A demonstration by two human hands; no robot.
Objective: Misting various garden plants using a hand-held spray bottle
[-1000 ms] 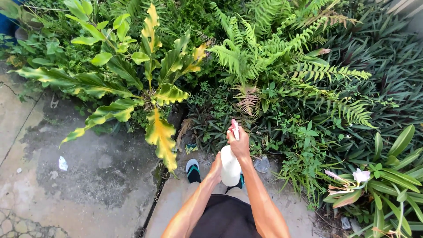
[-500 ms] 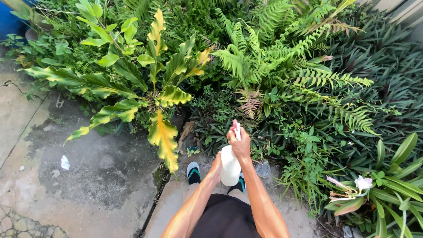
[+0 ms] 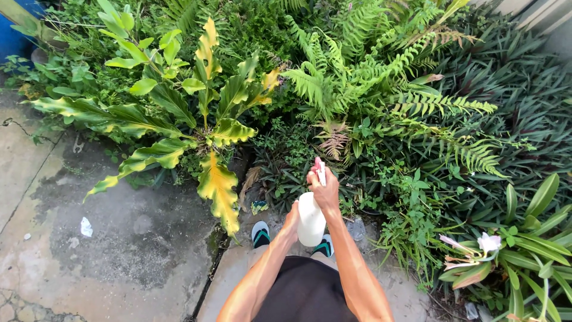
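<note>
A white spray bottle (image 3: pixel 311 222) with a pink nozzle is held upright in front of my body, over my sandalled feet. My right hand (image 3: pixel 325 189) grips its neck and trigger at the top, nozzle aimed toward the ferns (image 3: pixel 363 89). My left hand (image 3: pixel 292 216) rests against the bottle's lower left side, supporting it. A large plant with broad yellow-green leaves (image 3: pixel 196 131) grows to the left of the bottle.
Dense greenery fills the bed ahead and to the right, with a pale flower (image 3: pixel 490 243) at the lower right. Wet, stained concrete paving (image 3: pixel 107 238) lies to the left, with a scrap of white litter (image 3: pixel 86 227). A blue container (image 3: pixel 15 36) stands far left.
The view has shifted slightly, so the plants sit a little lower in frame. My hands and the bottle stay in the same pose in front of me.
</note>
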